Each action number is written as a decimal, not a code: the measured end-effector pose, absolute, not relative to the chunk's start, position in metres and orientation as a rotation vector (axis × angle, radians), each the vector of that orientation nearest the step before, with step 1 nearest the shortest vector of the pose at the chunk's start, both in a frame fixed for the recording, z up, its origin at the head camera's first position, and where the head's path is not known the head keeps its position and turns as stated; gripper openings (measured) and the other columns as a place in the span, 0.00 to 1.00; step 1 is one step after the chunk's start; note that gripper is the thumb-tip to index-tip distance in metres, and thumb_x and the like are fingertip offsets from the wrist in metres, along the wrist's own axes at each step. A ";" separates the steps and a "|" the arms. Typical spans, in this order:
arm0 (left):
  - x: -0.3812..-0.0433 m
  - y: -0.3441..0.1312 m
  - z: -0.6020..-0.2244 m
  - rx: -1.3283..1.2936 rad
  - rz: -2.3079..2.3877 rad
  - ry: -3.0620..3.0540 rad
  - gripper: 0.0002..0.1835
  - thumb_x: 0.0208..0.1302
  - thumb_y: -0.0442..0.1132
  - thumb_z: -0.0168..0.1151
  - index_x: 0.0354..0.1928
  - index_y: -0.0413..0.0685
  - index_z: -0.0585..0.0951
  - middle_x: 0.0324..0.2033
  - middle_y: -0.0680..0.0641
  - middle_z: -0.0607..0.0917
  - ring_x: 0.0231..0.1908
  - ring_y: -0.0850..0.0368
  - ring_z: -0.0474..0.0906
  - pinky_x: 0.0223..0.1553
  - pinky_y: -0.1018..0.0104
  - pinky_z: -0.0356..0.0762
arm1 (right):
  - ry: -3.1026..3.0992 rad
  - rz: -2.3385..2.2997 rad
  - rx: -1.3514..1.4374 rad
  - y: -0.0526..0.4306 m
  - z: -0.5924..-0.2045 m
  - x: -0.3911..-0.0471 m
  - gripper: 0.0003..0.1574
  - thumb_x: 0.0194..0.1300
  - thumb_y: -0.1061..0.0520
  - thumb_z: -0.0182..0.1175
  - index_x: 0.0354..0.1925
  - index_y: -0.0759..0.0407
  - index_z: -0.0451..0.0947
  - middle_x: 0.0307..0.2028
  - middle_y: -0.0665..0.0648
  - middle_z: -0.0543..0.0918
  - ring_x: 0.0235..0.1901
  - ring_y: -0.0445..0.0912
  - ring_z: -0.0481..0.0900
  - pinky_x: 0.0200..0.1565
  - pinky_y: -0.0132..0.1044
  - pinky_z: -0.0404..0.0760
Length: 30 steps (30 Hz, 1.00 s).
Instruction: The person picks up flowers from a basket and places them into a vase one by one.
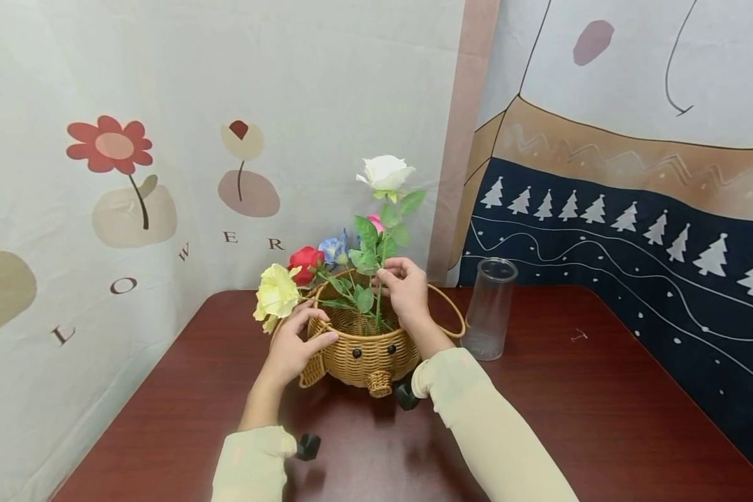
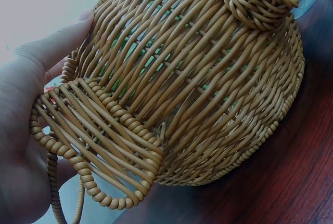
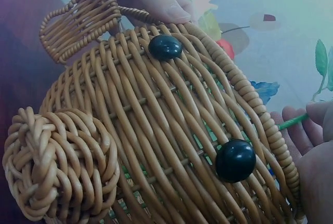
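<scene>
A woven wicker basket (image 1: 345,366) with black bead eyes, a snout and an ear (image 2: 99,143) stands on the table. My left hand (image 1: 291,345) grips its left rim, the thumb along the edge and the fingers behind the ear. With thumb and fingers, my right hand (image 1: 409,293) pinches the green stem (image 3: 293,122) of a white rose (image 1: 385,173). That rose stands upright, its stem reaching down inside the basket; the wicker partly hides the lower end. Toward the left rim lean a yellow flower (image 1: 277,291), a red rose (image 1: 306,265) and a blue flower (image 1: 334,249). A pink flower (image 1: 375,223) is mostly behind leaves.
A clear glass vase (image 1: 491,310) stands on the dark red table (image 1: 577,390), right of the basket. The basket's thin handle (image 1: 454,307) loops out toward it. Printed cloths (image 1: 326,104) hang behind the table and along its right side.
</scene>
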<state>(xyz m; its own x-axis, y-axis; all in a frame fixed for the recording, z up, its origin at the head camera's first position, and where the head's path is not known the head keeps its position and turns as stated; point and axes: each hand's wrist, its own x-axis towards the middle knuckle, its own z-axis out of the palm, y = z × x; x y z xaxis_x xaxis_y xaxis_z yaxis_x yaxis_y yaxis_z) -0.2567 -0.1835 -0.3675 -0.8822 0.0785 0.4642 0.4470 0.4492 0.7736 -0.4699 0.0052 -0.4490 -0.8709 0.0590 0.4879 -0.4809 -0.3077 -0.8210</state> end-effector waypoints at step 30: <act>-0.273 -0.195 -0.389 -0.402 -1.384 -2.378 0.18 0.44 0.53 0.65 0.36 0.58 0.74 0.59 0.48 0.62 0.58 0.50 0.57 0.54 0.53 0.57 | -1.584 1.986 0.240 0.064 -0.306 -0.330 0.11 0.50 0.65 0.62 0.35 0.67 0.73 0.26 0.59 0.78 0.25 0.51 0.75 0.28 0.42 0.77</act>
<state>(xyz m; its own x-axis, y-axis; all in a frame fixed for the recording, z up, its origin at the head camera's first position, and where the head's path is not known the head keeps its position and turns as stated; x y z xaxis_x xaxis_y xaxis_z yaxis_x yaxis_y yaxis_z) -0.2728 -0.1946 -0.3885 -0.8949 0.0632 0.4417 0.4152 0.4802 0.7726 -0.3301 0.0641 -0.3057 -0.8147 0.3262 0.4795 -0.5399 -0.1252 -0.8323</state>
